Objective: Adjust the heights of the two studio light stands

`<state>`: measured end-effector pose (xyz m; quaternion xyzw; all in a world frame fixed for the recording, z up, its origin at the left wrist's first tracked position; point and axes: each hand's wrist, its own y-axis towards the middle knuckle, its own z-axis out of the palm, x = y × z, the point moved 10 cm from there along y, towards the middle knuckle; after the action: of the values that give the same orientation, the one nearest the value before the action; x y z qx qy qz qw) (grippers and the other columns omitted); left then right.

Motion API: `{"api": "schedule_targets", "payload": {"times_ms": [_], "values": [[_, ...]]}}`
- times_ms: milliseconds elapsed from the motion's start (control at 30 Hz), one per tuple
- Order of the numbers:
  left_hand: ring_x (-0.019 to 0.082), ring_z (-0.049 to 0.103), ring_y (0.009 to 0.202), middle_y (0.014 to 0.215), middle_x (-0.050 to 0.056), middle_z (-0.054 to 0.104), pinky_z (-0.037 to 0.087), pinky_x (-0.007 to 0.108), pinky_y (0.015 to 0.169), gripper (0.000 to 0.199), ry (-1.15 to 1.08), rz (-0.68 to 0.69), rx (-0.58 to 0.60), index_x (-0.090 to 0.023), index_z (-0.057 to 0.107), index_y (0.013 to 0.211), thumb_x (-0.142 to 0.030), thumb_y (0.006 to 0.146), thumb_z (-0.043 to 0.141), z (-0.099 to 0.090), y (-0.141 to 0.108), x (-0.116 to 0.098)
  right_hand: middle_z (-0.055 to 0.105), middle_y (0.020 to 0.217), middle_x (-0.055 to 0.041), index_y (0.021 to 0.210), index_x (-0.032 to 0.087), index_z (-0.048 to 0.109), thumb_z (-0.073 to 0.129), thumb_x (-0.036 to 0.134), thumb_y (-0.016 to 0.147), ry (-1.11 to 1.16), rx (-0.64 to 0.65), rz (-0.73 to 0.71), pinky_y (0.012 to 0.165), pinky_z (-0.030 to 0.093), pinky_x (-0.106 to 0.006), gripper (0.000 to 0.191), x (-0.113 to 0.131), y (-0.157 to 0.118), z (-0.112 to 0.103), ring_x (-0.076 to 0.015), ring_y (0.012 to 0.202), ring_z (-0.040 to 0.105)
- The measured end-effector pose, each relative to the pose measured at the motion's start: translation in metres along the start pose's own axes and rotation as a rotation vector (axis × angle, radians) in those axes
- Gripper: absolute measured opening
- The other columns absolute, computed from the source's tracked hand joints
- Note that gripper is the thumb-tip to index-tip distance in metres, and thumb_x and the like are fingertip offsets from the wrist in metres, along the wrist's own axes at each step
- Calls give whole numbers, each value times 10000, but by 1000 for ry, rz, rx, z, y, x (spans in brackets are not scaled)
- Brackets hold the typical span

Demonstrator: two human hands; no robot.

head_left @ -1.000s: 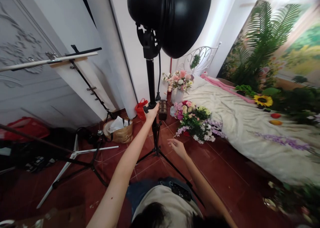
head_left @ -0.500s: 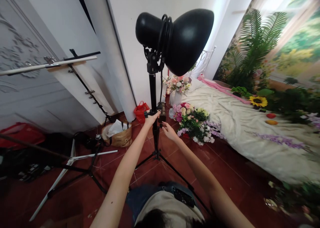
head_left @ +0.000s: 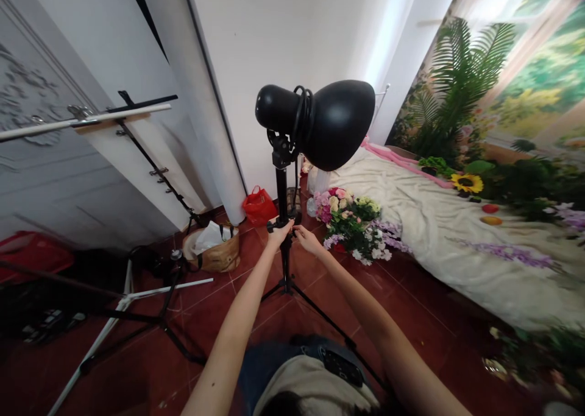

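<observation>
In front of me a black studio light (head_left: pixel 340 123) with a dome reflector sits on a black light stand (head_left: pixel 281 190). Its cable is looped around the lamp's neck. My left hand (head_left: pixel 280 234) is closed around the stand's column just below a clamp collar (head_left: pixel 276 224). At the right side of the column, my right hand (head_left: pixel 307 239) has its fingers pinched at a small black knob, which they mostly cover. The stand's legs are spread on the red tiled floor.
On the right is a bed with a cream blanket (head_left: pixel 434 221), with artificial flowers (head_left: pixel 347 215) beside it. To the left stand a woven bag (head_left: pixel 214 251), a red plastic bag (head_left: pixel 259 206) and a white stand (head_left: pixel 128 297) whose legs reach across the floor.
The lamp has come down as the upper column slid lower into the stand. My left hand went down slightly with the collar; my right hand stayed near the knob.
</observation>
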<state>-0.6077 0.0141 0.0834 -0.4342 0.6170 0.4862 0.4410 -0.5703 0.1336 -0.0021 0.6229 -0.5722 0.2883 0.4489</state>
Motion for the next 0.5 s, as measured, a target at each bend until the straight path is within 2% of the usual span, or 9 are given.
{"api": "schedule_targets", "payload": {"times_ms": [133, 300, 367, 500], "values": [[155, 574, 592, 548, 20, 594, 482, 288, 628, 270, 24, 15, -1, -196, 543, 523, -420, 641, 637, 1, -1, 13, 678, 966, -39, 1039, 205, 595, 427, 293, 870, 91, -6, 75, 816, 503, -295, 254, -19, 9, 5, -147, 857, 633], [170, 602, 619, 574, 26, 610, 489, 292, 613, 259, 36, 16, -13, -196, 541, 530, -397, 668, 629, 2, -2, 22, 651, 676, -22, 864, 150, 631, 489, 321, 814, 218, 10, 211, 569, 498, -248, 228, -46, 22, 17, -119, 536, 567], [178, 610, 629, 583, 28, 615, 490, 295, 603, 252, 35, 7, -20, -197, 541, 538, -393, 666, 635, 1, -2, 24, 637, 662, -14, 848, 147, 614, 483, 356, 815, 272, 7, 216, 526, 476, -233, 249, -49, 24, 20, -106, 500, 538], [165, 603, 615, 582, 29, 613, 485, 286, 607, 264, 43, 45, -26, -188, 536, 521, -374, 681, 634, 0, -3, 19, 633, 696, -17, 878, 159, 576, 405, 401, 863, 274, -8, 218, 544, 479, -226, 297, -48, 18, 25, -109, 545, 561]]}}
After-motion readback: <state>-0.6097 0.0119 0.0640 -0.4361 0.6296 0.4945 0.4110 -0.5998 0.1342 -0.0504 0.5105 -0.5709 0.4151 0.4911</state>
